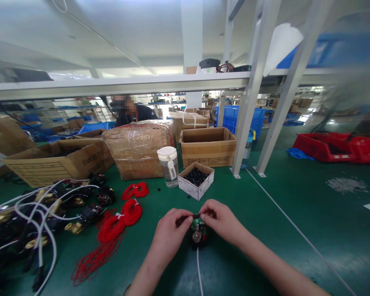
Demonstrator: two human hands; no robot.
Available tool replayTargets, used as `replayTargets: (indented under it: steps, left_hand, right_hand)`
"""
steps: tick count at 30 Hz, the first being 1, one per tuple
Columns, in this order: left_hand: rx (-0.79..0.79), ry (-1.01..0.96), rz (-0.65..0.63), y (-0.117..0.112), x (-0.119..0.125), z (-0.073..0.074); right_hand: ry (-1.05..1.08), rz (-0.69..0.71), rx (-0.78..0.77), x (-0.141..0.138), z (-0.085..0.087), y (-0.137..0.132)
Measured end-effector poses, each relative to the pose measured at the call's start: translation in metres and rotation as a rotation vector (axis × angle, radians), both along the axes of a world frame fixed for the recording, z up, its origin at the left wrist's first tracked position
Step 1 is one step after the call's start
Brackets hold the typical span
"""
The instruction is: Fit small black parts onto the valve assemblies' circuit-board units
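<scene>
Both my hands meet over a small black component (198,234) with a green circuit board that rests on the green table. A white cable (199,271) runs from it toward me. My left hand (170,230) pinches a small dark part at the component's top. My right hand (221,220) pinches the same spot from the other side, fingers closed. What sits between the fingertips is too small to name.
A small open box of black parts (196,180) and a white-lidded plastic jar (168,166) stand just beyond my hands. Red wire bundles (120,224) and a heap of black assemblies with white cables (40,213) lie left. Cardboard boxes (138,148) line the back, with a person behind them.
</scene>
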State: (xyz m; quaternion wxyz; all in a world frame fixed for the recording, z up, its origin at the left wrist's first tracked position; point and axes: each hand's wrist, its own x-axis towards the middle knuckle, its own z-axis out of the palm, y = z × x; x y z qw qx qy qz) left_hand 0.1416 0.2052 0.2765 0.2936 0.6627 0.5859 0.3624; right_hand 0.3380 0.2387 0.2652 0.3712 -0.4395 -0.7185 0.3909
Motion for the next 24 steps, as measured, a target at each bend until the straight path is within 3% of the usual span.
replayTargets:
  steps: [16, 24]
  left_hand:
    - [-0.009, -0.02, -0.007, -0.006, -0.004, -0.01]
    - [-0.021, -0.012, -0.034, -0.008, -0.006, -0.008]
  right_hand:
    - [0.106, 0.11, -0.136, 0.009, -0.008, -0.009]
    - [0.07, 0.101, -0.101, 0.009, -0.008, -0.013]
